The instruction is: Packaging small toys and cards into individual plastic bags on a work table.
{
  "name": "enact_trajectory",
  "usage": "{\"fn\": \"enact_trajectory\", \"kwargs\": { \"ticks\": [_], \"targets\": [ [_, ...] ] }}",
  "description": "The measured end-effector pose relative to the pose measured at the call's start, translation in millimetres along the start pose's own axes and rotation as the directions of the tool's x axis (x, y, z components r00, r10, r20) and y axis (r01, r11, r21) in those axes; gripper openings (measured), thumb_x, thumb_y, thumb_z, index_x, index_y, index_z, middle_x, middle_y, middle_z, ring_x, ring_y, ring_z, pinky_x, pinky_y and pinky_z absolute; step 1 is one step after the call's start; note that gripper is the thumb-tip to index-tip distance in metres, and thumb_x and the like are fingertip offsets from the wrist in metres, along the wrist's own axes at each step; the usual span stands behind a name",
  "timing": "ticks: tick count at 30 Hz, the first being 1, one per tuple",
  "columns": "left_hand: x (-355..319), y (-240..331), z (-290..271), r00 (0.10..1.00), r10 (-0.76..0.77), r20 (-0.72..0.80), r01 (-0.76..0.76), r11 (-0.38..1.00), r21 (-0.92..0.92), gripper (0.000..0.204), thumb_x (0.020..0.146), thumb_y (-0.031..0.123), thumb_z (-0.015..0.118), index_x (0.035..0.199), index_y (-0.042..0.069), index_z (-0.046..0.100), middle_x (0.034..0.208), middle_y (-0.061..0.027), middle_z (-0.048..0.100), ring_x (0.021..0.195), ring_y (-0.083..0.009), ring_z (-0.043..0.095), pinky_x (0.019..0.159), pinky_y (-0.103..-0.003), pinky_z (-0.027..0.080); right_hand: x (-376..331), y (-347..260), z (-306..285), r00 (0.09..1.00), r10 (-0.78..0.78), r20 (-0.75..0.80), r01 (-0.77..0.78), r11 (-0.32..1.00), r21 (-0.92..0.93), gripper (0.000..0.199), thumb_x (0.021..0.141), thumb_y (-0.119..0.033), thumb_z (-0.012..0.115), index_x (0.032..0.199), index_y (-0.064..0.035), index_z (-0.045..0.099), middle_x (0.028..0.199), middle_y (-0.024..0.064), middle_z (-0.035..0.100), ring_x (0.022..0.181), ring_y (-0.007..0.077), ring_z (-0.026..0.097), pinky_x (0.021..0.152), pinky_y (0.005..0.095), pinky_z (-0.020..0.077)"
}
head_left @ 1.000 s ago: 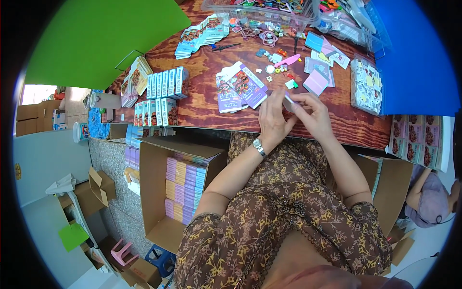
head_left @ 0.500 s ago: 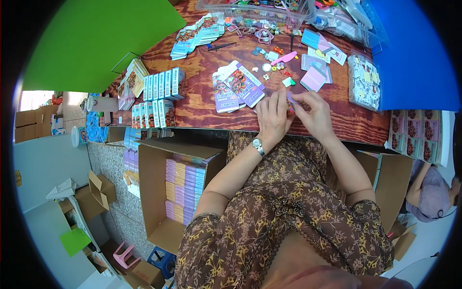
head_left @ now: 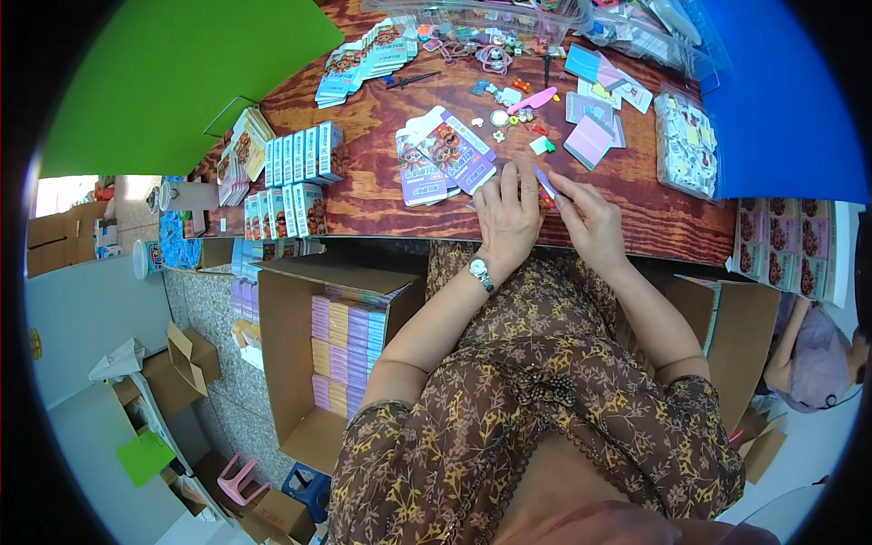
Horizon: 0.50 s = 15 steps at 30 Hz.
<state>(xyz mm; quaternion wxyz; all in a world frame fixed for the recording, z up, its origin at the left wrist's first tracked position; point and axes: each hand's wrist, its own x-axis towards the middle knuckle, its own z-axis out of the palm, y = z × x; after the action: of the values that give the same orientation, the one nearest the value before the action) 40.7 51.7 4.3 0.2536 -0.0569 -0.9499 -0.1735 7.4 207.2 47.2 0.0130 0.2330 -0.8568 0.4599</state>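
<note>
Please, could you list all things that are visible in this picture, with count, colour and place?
Wooden table: one, red-brown, top centre.
Flat printed purple cartons: a few, mid-table.
Upright small boxes: two rows, blue-white, table's left.
Open cardboard box: one, brown, lower left, holding purple and yellow packs.
Small pink card packets: several, table's right.
Small purple piece: one, between both hands.
Silver wristwatch: one, left wrist.
Left hand: on the table.
Right hand: pinching the piece.
</note>
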Motion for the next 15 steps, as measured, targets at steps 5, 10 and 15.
{"fn": "enact_trajectory", "kwargs": {
  "ticks": [5, 10, 15],
  "targets": [
    [0, 3, 2, 1.000, 0.010, 0.028, -0.011, 0.998, 0.066, 0.097, 0.067, 0.015, 0.079, 0.149, -0.009, 0.032, 0.131, -0.0219, 0.049, 0.100, -0.0356, 0.050, 0.085, -0.046, 0.040, -5, 2, 3, 0.995, -0.086, -0.056, 0.083, 0.995, -0.063, 0.032, 0.095, 0.000, 0.063, 0.127, -0.0026, 0.066, 0.112, 0.0177, 0.070, 0.094, 0.0285, 0.070, 0.080, 0.0351, 0.0542],
    [5, 11, 1, 0.999, -0.034, -0.040, 0.036, 0.998, 0.058, 0.076, 0.080, 0.012, 0.066, 0.147, -0.008, 0.037, 0.126, -0.0179, 0.053, 0.089, -0.0286, 0.049, 0.074, -0.041, 0.038, -9, -8, 6, 0.990, -0.109, -0.088, 0.104, 0.993, -0.064, 0.038, 0.096, 0.001, 0.060, 0.133, -0.0027, 0.062, 0.118, 0.0193, 0.069, 0.104, 0.0306, 0.070, 0.086, 0.0363, 0.0543],
    [8, 16, 3, 0.995, -0.092, -0.039, 0.091, 0.996, -0.016, 0.085, 0.079, 0.015, 0.067, 0.149, -0.012, 0.029, 0.127, -0.0216, 0.051, 0.087, -0.0305, 0.048, 0.073, -0.042, 0.036, -16, -5, 13, 0.992, -0.081, -0.100, 0.074, 0.995, -0.068, 0.043, 0.098, -0.001, 0.057, 0.141, -0.0017, 0.054, 0.131, 0.0205, 0.064, 0.120, 0.0285, 0.065, 0.096, 0.0356, 0.0525]
  ]
}}
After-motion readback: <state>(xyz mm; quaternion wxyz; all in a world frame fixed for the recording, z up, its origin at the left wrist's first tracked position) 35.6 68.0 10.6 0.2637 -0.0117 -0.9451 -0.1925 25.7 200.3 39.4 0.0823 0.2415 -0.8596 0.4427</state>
